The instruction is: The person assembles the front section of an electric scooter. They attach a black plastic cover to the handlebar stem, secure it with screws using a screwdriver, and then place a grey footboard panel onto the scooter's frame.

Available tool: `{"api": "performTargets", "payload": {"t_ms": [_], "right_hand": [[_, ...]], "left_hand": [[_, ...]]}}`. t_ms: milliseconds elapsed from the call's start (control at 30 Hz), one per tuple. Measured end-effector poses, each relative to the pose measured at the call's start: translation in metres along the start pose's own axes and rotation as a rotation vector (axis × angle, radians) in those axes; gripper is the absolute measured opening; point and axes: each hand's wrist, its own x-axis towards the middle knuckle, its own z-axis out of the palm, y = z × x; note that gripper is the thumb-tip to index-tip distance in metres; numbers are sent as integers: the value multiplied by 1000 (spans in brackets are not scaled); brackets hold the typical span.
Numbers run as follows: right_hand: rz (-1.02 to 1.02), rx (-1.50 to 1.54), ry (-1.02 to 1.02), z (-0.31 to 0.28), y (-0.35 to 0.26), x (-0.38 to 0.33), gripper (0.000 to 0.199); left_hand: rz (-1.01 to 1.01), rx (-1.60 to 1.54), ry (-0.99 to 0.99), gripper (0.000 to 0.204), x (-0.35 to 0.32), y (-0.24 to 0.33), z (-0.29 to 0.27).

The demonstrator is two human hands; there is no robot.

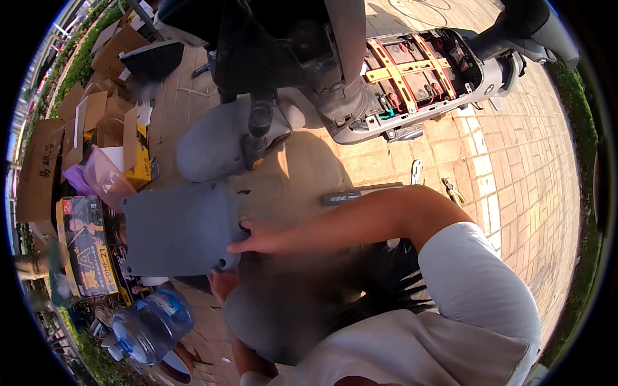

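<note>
A flat grey panel with rounded corners and small holes near its edge lies tilted in front of me, on the left. My right hand reaches across and grips its right edge, thumb on top, fingers partly hidden. At the panel's near right corner my left hand grips the lower edge; most of its fingers are underneath, out of sight. Ahead and to the right stands a grey electric scooter. Its deck is uncovered, and batteries show under orange straps.
Pliers, a wrench and a dark boxed-shaped bar lie on the brick paving beyond my right arm. Cardboard boxes, a printed box and a large blue water bottle crowd the left.
</note>
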Motion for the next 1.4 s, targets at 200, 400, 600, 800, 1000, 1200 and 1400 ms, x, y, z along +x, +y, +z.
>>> {"api": "performTargets", "payload": {"t_ms": [200,400,600,800,1000,1200,1400], "right_hand": [[107,463,80,17,-11,10,58],[204,526,-61,-10,9,-15,38],[267,176,-74,-96,17,-86,35],[200,-122,-95,-187,27,-152,39],[271,-373,92,-245,48,-265,36],[208,-76,452,-303,65,-400,41],[-127,195,748,-363,64,-520,62]], "left_hand": [[-153,-1404,6,47,-36,19,22],[-87,-1198,-261,34,-75,49,-23],[-501,-577,-542,38,-74,14,-168],[-192,-439,-498,46,-11,33,-136],[42,-466,-1210,45,38,121,-76],[-109,-913,-1373,27,36,259,-38],[77,-1238,-1365,22,5,425,1]]}}
